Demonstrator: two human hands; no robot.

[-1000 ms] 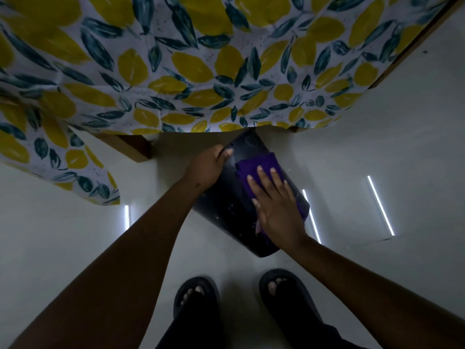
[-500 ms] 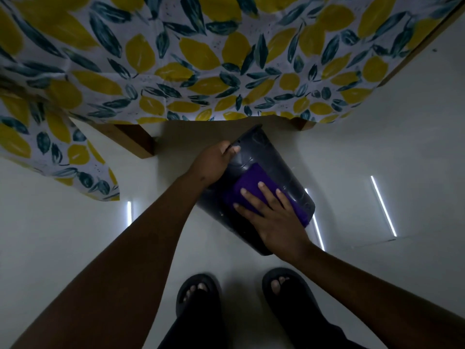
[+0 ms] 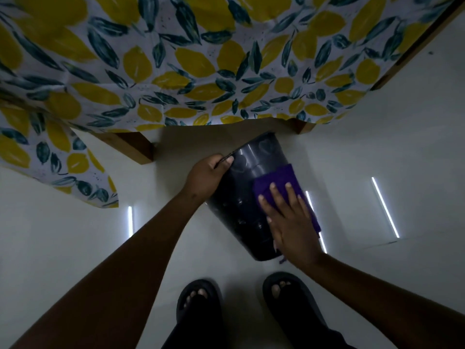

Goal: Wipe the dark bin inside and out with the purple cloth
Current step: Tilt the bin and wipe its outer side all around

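Note:
The dark bin [image 3: 241,197] is tilted on its side above the pale floor, its rim pointing away from me and its base near my feet. My left hand [image 3: 207,173] grips the bin's rim at the left. My right hand [image 3: 289,222] lies flat on the purple cloth [image 3: 276,180], pressing it against the bin's outer wall on the right side. Part of the cloth hangs past the bin's right edge. The bin's inside is hidden from me.
A table with wooden legs [image 3: 130,146] and a lemon-print tablecloth [image 3: 201,59] stands right behind the bin. My feet in dark sandals [image 3: 198,301] are just below it. Bright light strips reflect on the glossy floor [image 3: 382,205].
My right hand slid the purple cloth from the middle of the bin's wall toward its right side and up a little. The left hand kept its hold on the rim.

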